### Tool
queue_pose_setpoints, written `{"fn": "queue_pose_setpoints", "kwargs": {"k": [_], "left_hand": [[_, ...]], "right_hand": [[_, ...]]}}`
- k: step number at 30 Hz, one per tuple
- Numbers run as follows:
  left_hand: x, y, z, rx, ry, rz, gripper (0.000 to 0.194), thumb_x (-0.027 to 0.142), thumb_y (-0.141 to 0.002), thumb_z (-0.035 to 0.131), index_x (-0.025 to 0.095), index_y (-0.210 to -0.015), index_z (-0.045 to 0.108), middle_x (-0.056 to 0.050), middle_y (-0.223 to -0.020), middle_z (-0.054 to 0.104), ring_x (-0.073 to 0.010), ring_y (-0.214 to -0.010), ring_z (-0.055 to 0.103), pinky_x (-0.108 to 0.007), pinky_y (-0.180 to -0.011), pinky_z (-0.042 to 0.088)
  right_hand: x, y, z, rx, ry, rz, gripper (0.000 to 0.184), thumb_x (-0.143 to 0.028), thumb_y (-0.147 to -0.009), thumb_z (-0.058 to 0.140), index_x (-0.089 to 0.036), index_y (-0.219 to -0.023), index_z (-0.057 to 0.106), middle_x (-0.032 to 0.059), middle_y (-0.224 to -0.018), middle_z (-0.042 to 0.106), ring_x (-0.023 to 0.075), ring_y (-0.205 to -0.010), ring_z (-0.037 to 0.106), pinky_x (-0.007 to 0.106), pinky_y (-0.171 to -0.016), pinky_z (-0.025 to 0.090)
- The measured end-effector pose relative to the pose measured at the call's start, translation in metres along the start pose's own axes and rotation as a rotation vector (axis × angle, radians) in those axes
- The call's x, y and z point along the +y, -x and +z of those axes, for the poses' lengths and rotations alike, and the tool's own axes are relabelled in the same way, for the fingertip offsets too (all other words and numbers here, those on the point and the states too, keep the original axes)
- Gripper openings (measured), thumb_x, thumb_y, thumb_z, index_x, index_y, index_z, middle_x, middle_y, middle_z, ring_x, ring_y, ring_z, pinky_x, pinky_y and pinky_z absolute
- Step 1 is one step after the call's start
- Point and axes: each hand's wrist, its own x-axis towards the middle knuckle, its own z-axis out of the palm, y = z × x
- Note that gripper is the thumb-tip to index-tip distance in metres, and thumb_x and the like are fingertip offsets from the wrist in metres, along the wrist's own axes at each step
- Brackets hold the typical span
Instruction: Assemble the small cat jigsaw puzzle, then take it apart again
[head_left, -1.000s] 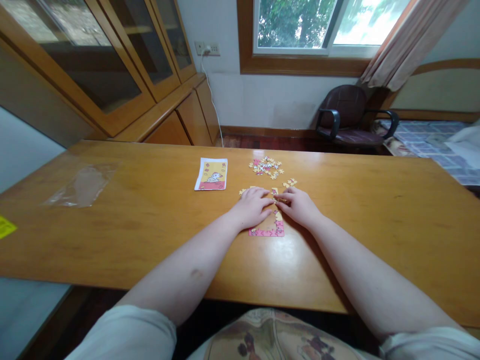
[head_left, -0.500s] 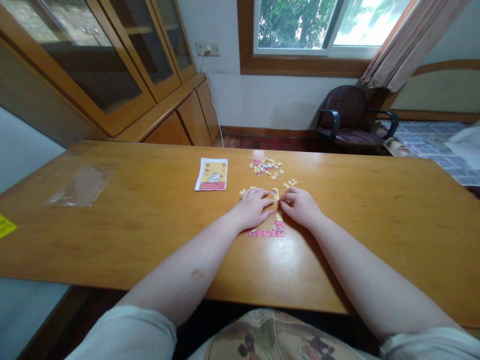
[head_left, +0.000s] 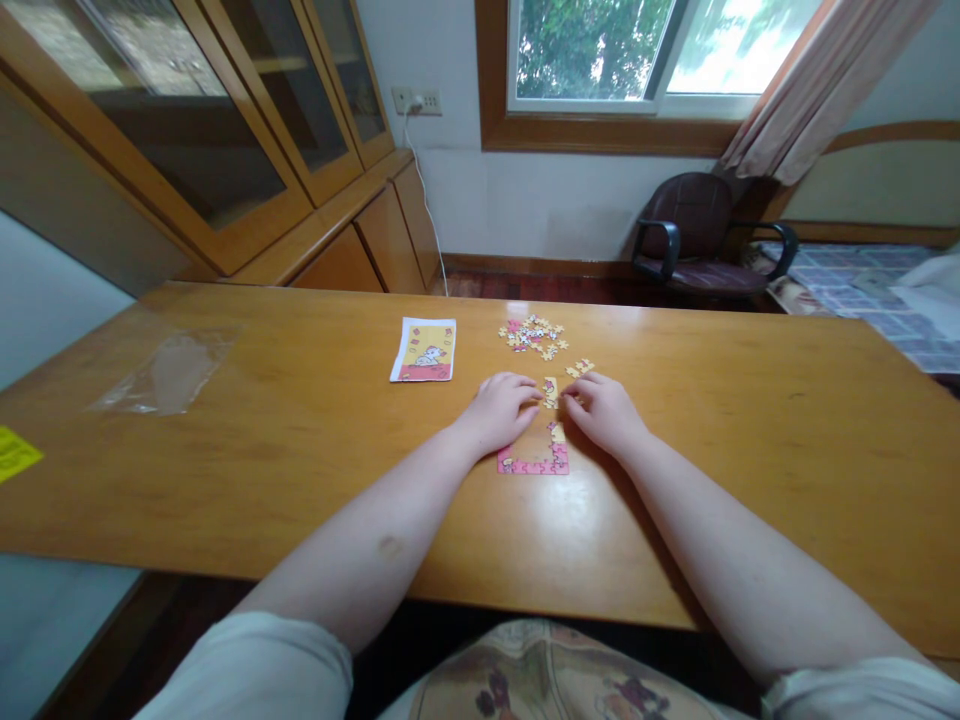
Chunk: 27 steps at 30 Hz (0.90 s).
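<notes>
Between my hands lies a short strip of joined yellow puzzle pieces (head_left: 551,392) on the table. My left hand (head_left: 501,408) rests at its left, fingers bent and apart, with the thumb stretched over the inside of the frame. On the other side, my right hand (head_left: 601,408) has its fingers curled, the tips just short of the strip; I see nothing held. Nearer to me is a partly joined puzzle border (head_left: 534,467), pink along the bottom and up the right side. My left hand and wrist hide its left part. Loose yellow pieces (head_left: 580,368) lie beyond my right hand.
A pile of loose puzzle pieces (head_left: 531,333) lies toward the far edge of the wooden table (head_left: 300,440). Left of it is a picture card (head_left: 424,350) with a white animal. A clear plastic bag (head_left: 169,372) and a yellow label (head_left: 16,453) are farther left.
My left hand has drawn back a little to the left from the yellow strip, uncovering it more. My right fingertips have also shifted slightly right, off the strip.
</notes>
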Motion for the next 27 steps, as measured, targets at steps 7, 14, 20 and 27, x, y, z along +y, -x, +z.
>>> {"fn": "queue_pose_setpoints", "kwargs": {"k": [7, 14, 20, 27], "left_hand": [[-0.02, 0.001, -0.018, 0.078, -0.176, -0.305, 0.025, 0.023, -0.088, 0.045, 0.02, -0.094, 0.069, -0.007, -0.097, 0.069, -0.0228, -0.093, 0.059, -0.037, -0.087, 0.046], [-0.035, 0.005, -0.03, 0.1, -0.282, -0.524, 0.026, 0.019, -0.087, 0.045, 0.02, -0.094, 0.069, -0.01, -0.099, 0.068, -0.0259, -0.096, 0.06, -0.039, -0.087, 0.047], [-0.039, 0.003, -0.028, 0.061, -0.28, -0.499, 0.026, 0.02, -0.086, 0.046, 0.021, -0.094, 0.071, -0.01, -0.098, 0.068, -0.0259, -0.096, 0.06, -0.04, -0.088, 0.047], [-0.035, 0.002, -0.028, 0.012, -0.28, -0.482, 0.025, 0.023, -0.086, 0.048, 0.021, -0.094, 0.071, -0.01, -0.098, 0.069, -0.0258, -0.095, 0.061, -0.039, -0.086, 0.048]], "right_hand": [[0.013, -0.004, -0.001, 0.066, 0.12, 0.234, 0.027, -0.017, -0.081, 0.048, -0.018, -0.097, 0.07, 0.0096, -0.101, 0.069, 0.0241, -0.094, 0.06, 0.035, -0.087, 0.043], [0.016, -0.005, -0.001, 0.033, 0.192, 0.288, 0.035, -0.019, -0.086, 0.043, -0.018, -0.11, 0.068, 0.0108, -0.111, 0.067, 0.0273, -0.098, 0.055, 0.039, -0.086, 0.04], [0.014, -0.004, 0.0, 0.017, 0.22, 0.24, 0.033, -0.032, -0.09, 0.044, -0.025, -0.111, 0.07, 0.0085, -0.121, 0.063, 0.0308, -0.106, 0.047, 0.045, -0.087, 0.036], [0.015, -0.004, 0.003, 0.021, 0.179, 0.235, 0.027, -0.029, -0.086, 0.049, -0.023, -0.098, 0.073, 0.0082, -0.117, 0.065, 0.0295, -0.107, 0.048, 0.045, -0.09, 0.035]]}}
